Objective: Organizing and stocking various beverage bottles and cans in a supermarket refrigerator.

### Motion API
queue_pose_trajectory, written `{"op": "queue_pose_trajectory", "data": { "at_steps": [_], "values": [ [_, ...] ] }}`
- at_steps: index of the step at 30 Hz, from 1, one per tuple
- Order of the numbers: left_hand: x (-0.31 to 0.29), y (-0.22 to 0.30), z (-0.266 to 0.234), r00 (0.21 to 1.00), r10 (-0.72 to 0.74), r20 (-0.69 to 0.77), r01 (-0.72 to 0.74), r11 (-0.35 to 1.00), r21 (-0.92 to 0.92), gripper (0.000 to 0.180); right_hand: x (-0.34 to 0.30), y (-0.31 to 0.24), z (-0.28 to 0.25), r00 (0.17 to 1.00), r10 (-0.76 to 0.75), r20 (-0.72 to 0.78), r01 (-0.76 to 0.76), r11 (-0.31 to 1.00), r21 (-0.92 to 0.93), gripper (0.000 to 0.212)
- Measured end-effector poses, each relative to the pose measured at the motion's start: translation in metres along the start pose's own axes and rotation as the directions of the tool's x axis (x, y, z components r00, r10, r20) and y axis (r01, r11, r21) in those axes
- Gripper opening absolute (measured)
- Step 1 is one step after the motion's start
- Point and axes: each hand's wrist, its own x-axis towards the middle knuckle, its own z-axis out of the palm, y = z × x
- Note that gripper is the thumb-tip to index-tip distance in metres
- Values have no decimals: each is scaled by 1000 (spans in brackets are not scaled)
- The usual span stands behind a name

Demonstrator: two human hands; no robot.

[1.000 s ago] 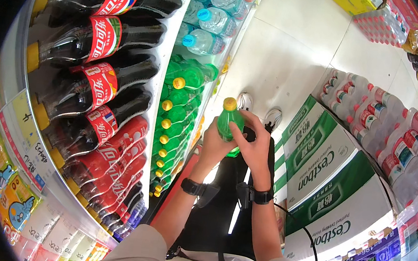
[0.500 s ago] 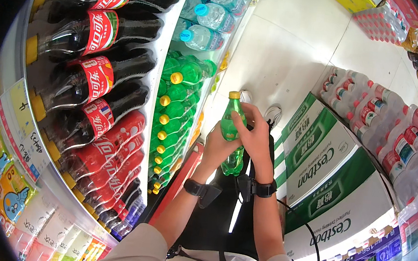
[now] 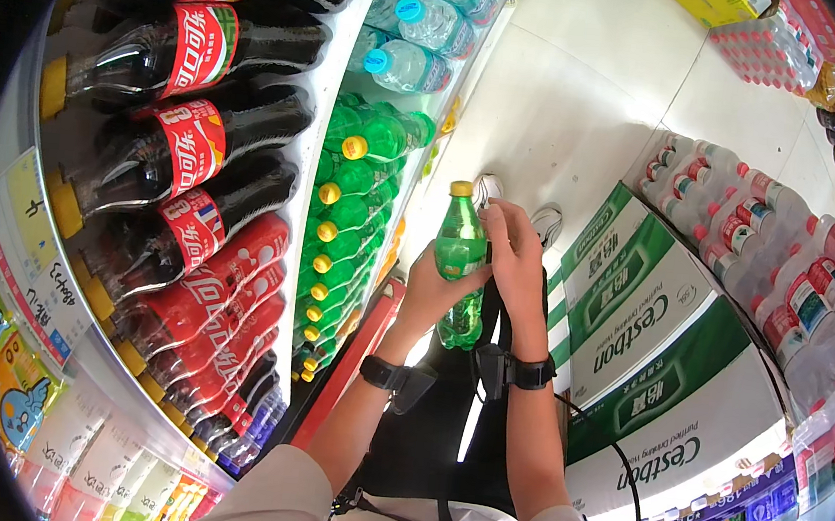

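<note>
A green plastic soda bottle (image 3: pixel 460 243) with a yellow cap stands nearly upright in front of me. My left hand (image 3: pixel 430 290) is closed around its middle, the thumb across the front; the other fingers are hidden behind it. Just right of the bottle is my right hand (image 3: pixel 518 255), its fingers loosely bent and apart, near the bottle's shoulder. Whether a fingertip touches the bottle is hard to see. On the shelf to the left stand rows of similar green bottles (image 3: pixel 348 204) with yellow caps.
Large dark cola bottles (image 3: pixel 192 48) fill the left shelf, with clear water bottles (image 3: pixel 411 64) farther back. On the right are stacked white-and-green cartons (image 3: pixel 652 333) and shrink-wrapped bottle packs (image 3: pixel 747 232). A black cable (image 3: pixel 632 487) hangs beside my right arm. Pale floor tiles (image 3: pixel 574 95) lie ahead.
My right hand has moved off the bottle's front to its right side, uncovering more of the bottle. The left hand still holds the bottle, which has shifted slightly left.
</note>
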Motion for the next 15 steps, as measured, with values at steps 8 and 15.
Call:
{"op": "queue_pose_trajectory", "data": {
  "at_steps": [8,15],
  "values": [
    [2,6,-6,973,-214,86,222,970,-102,47,1,5,-2,996,73,57,-74,997,16,39],
    [0,-4,2,997,-43,-69,36,993,-110,55,-10,-4,-6,983,92,160,-79,993,-88,50]
  ]
}}
